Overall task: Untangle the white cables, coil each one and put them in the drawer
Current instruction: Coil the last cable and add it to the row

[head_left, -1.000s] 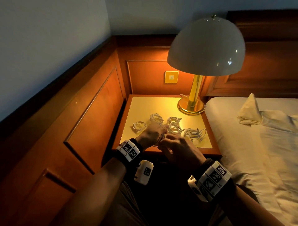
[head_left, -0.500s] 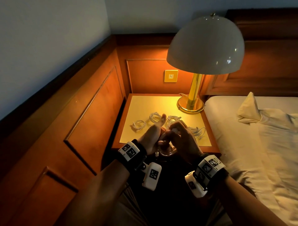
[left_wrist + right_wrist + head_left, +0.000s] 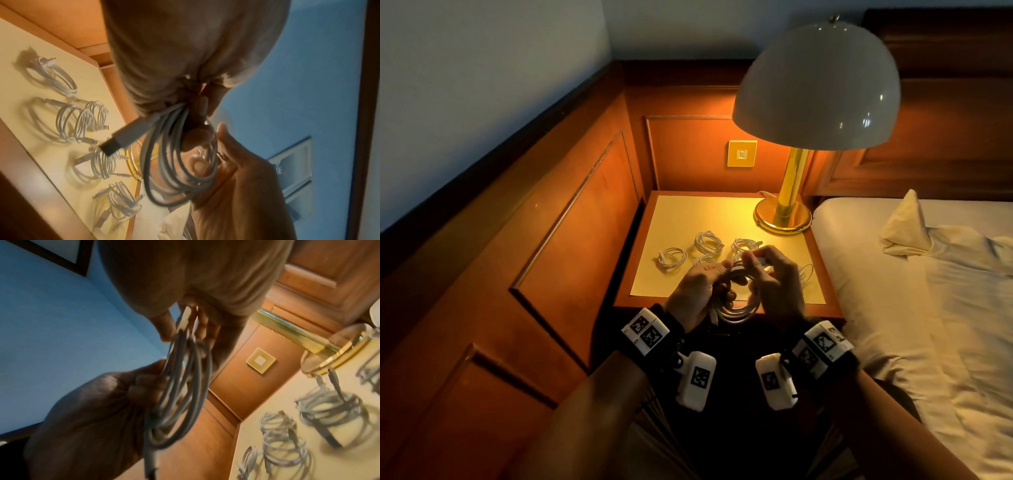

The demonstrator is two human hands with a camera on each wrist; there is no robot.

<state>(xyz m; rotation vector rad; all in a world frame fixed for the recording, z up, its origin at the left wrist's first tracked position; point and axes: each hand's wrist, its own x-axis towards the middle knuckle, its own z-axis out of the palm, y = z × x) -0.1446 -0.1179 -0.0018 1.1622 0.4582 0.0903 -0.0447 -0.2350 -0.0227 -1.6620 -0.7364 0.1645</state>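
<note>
I hold a coiled white cable (image 3: 739, 308) in both hands over the front edge of the nightstand (image 3: 688, 212). My left hand (image 3: 717, 277) grips the bundled loops (image 3: 164, 162) at the top, and the USB plug (image 3: 127, 136) sticks out below its fingers. My right hand (image 3: 755, 262) pinches the cable's other connector end (image 3: 185, 318) against the coil (image 3: 185, 394). Several more coiled white cables lie on the nightstand top beyond my hands, among them one at the left (image 3: 672, 258) and one further back (image 3: 708, 241). The space under the top is dark.
A brass lamp (image 3: 782, 219) with a white dome shade (image 3: 815, 85) stands at the nightstand's back right corner. A bed (image 3: 928, 308) with white sheets adjoins the right side. Wood wall panelling (image 3: 551, 222) closes the left and back.
Both hands have lifted from the nightstand's front edge with the cable. The loops now hang gathered between them, and my right hand has brought the free end up to the coil.
</note>
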